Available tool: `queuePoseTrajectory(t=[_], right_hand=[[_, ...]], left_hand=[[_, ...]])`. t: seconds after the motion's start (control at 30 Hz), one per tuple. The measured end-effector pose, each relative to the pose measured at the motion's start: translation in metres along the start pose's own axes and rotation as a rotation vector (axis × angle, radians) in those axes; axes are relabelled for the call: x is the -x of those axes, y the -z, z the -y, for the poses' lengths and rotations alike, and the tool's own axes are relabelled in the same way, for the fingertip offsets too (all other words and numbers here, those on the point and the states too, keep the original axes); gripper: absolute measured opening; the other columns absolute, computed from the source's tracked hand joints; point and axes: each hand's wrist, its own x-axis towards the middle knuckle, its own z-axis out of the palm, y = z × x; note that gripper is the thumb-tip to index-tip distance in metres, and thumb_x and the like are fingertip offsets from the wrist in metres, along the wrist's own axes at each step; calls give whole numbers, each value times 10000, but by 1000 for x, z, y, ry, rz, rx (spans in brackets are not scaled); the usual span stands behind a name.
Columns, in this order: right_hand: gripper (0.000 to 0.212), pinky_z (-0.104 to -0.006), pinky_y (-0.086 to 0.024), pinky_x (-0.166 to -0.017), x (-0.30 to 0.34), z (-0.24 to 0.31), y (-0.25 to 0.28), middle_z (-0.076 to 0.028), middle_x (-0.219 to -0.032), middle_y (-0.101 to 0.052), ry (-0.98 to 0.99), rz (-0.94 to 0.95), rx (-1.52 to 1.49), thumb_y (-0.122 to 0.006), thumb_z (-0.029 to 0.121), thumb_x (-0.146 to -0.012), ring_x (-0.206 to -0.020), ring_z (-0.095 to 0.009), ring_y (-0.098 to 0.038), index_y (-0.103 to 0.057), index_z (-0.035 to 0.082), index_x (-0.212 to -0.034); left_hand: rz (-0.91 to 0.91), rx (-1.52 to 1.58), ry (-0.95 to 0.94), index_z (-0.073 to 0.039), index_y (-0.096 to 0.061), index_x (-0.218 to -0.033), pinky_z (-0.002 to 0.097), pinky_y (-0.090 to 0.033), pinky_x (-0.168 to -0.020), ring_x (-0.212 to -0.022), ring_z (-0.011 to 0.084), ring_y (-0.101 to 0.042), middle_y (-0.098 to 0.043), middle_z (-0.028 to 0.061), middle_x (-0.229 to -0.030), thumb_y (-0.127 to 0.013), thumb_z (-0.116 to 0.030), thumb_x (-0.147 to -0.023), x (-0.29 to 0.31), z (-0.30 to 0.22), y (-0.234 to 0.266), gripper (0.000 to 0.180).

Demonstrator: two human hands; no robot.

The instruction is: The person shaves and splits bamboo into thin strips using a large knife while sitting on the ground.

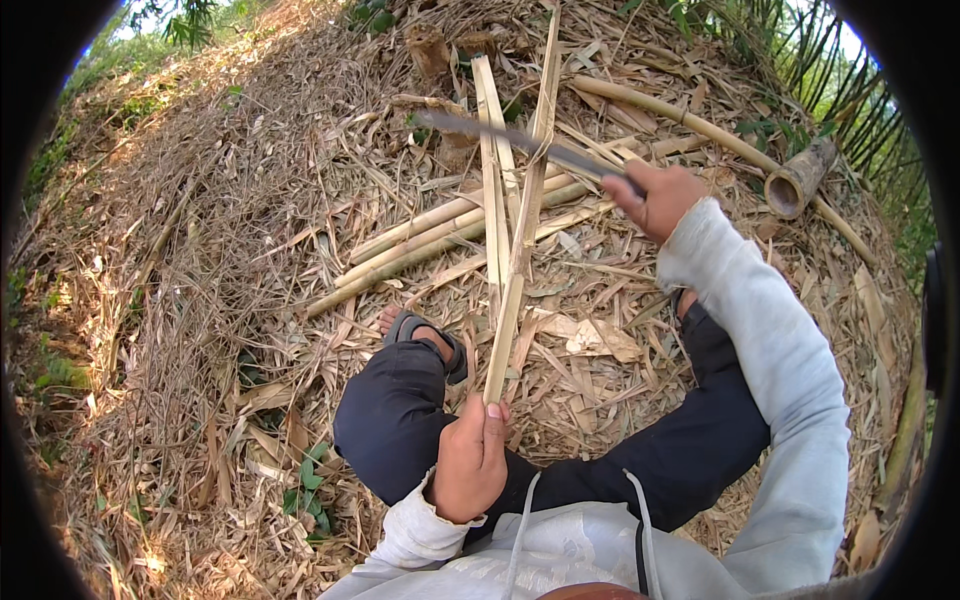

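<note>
My left hand [471, 458] is closed round the near end of a long split bamboo strip [515, 270], which runs away from me toward the top of the view. In my right hand [658, 200] is the handle of a long-bladed knife [560, 152], somewhat blurred. Its dark blade points left and crosses over the strip; whether it touches the strip I cannot tell. Just left of the held strip, more pale split strips [492, 190] lie lengthwise. Beneath them, several bamboo poles [440, 235] rest crosswise on the ground.
Dry bamboo leaves and twigs [230, 230] cover the slope. Cut stumps [428, 52] stand ahead. A long bamboo pole [680, 115] and a thick hollow bamboo section [800, 180] lie to the right. My sandalled left foot [430, 338] is beside the poles. Green bamboo stalks grow at the upper right.
</note>
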Motion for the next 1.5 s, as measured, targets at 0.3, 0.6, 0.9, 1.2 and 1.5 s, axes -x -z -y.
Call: queuePoseTrajectory(t=[0.3, 0.6, 0.9, 1.2, 1.5], right_hand=[[662, -434, -553, -629, 11, 17, 5, -141, -628, -642, 160, -62, 133, -388, 700, -924, -624, -310, -668, -634, 87, -874], [610, -482, -504, -576, 23, 12, 11, -172, -604, -590, 204, -113, 72, -450, 648, -930, -605, -389, -623, -597, 61, -848], [848, -480, -502, -764, 2, -91, -7, -235, -717, -631, -253, -257, -161, -267, 749, -917, -751, -389, -642, -643, -3, -809], [905, -461, -507, -786, -2, -65, 28, -183, -810, -678, -245, -111, -14, -243, 851, -839, -758, -354, -664, -665, 50, -826], [891, -386, -474, -694, 14, -70, 24, -139, -612, -567, -466, -289, -361, -288, 808, -876, -658, -287, -595, -651, -1, -795]], left_hand=[[49, 12, 128, 20, -527, -913, 310, -401, -518, -517, 179, -490, -514, 98, -623, -411, -117, -1033, 18, 0, 10, 216], [66, -82, 83, 7, -529, -899, 309, -400, -504, -495, 177, -502, -519, 88, -598, -434, -100, -1019, 35, 5, 11, 187], [247, 216, 374, -23, -527, -926, 232, -316, -468, -508, 54, -388, -467, -6, -618, -404, -209, -1054, 71, 7, 28, 257], [50, -126, 105, -20, -526, -844, 232, -296, -455, -487, 43, -380, -449, -13, -573, -380, -247, -1063, 88, 10, 20, 348], [182, 379, 420, -63, -488, -1047, 203, -229, -383, -429, 40, -259, -346, -25, -605, -328, -348, -1072, 66, -13, 27, 328]])
